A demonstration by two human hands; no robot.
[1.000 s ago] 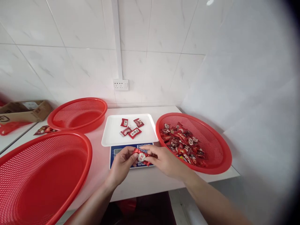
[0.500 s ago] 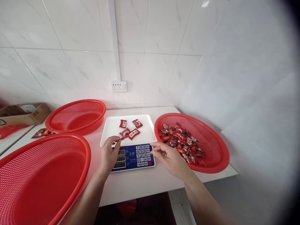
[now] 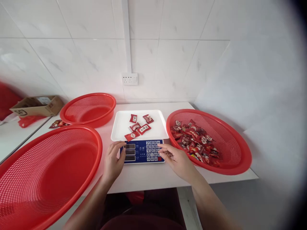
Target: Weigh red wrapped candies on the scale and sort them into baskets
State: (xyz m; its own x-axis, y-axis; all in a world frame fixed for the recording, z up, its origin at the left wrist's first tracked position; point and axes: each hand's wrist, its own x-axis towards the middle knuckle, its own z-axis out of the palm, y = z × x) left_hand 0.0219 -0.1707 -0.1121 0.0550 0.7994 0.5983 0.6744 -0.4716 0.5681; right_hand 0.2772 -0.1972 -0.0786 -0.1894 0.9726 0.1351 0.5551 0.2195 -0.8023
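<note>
Both hands empty, fingers loose: left hand [image 3: 114, 159] and right hand [image 3: 176, 159] rest against scale [image 3: 142, 151], risk skewing reading; candy [image 3: 131, 136] overhangs tray [image 3: 118, 129] edge, may slip.

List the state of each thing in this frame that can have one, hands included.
left hand: empty, open, at the scale's left front edge
right hand: empty, fingers by the keypad
scale: display unreadable
white tray: holds five red candies
right basket: part-filled with wrapped candies
far basket: empty
near basket: empty
cardboard box: open
</note>
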